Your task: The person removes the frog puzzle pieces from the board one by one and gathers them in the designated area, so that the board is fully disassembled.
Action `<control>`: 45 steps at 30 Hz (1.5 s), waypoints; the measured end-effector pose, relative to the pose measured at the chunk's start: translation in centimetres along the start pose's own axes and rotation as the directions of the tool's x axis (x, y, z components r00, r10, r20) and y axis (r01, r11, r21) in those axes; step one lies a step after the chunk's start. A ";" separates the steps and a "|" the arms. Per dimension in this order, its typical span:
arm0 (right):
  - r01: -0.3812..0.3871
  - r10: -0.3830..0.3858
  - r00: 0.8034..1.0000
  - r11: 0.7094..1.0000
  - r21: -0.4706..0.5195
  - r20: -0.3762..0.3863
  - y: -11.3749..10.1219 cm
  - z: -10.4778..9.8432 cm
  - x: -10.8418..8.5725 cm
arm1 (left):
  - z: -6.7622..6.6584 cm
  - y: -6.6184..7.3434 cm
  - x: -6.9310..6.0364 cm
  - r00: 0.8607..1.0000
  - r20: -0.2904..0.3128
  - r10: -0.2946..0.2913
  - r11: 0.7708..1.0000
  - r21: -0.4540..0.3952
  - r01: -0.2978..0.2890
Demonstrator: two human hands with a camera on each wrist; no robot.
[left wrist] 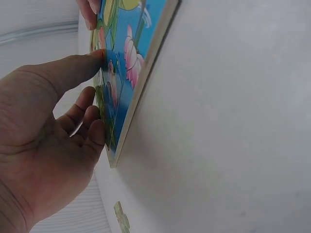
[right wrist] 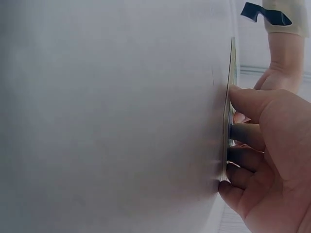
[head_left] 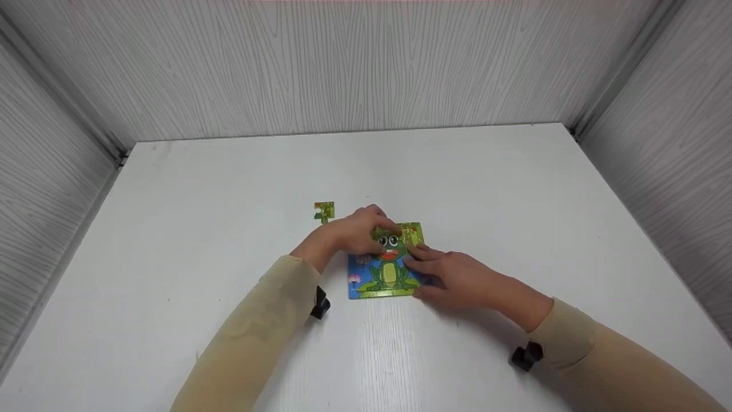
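A square frog jigsaw puzzle (head_left: 389,274) lies flat on the white table, its picture facing up. My left hand (head_left: 357,229) reaches over its upper left part, thumb and index finger curled about the puzzle piece (head_left: 391,241) with the frog's eyes. In the left wrist view the thumb touches the picture, while the other fingers bend near the edge. At the right side of the puzzle, my right hand (head_left: 457,280) rests extended fingertips on the surface and edge. The right wrist view shows the board (right wrist: 226,126) edge-on beside those fingers. The hands cover parts of the picture.
A loose green puzzle piece (head_left: 326,210) lies on the table (head_left: 229,189) beyond the left wrist, apart from the puzzle. Pale wood-grain panels (head_left: 354,63) stand at the back and both sides. Each sleeve carries a black wrist mount (head_left: 321,303).
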State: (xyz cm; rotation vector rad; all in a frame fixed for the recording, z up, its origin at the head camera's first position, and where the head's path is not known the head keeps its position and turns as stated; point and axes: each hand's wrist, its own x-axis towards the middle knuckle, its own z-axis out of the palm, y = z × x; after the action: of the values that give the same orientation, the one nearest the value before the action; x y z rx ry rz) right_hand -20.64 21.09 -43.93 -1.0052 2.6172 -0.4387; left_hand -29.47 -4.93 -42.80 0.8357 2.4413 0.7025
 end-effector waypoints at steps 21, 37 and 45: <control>-0.003 0.003 1.000 1.000 0.021 -0.022 -0.2 0.1 0.0 | 0.9 -1.3 -0.1 0.994 -0.107 -0.001 0.991 -0.136 -0.013; -0.042 0.042 0.999 0.999 0.011 0.013 -0.2 0.1 -0.1 | 1.4 -1.8 0.1 0.992 -0.124 -0.002 0.989 -0.149 -0.017; -0.020 0.020 1.000 1.000 0.007 0.005 -0.1 0.1 0.0 | 1.4 -1.9 -0.1 0.990 -0.142 -0.004 0.986 -0.165 -0.020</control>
State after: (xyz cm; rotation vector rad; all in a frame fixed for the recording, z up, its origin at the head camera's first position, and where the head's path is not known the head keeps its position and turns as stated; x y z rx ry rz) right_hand -20.52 21.05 -44.01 -0.9757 2.6177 -0.4398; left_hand -29.44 -5.86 -44.94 0.7535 2.4623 0.9843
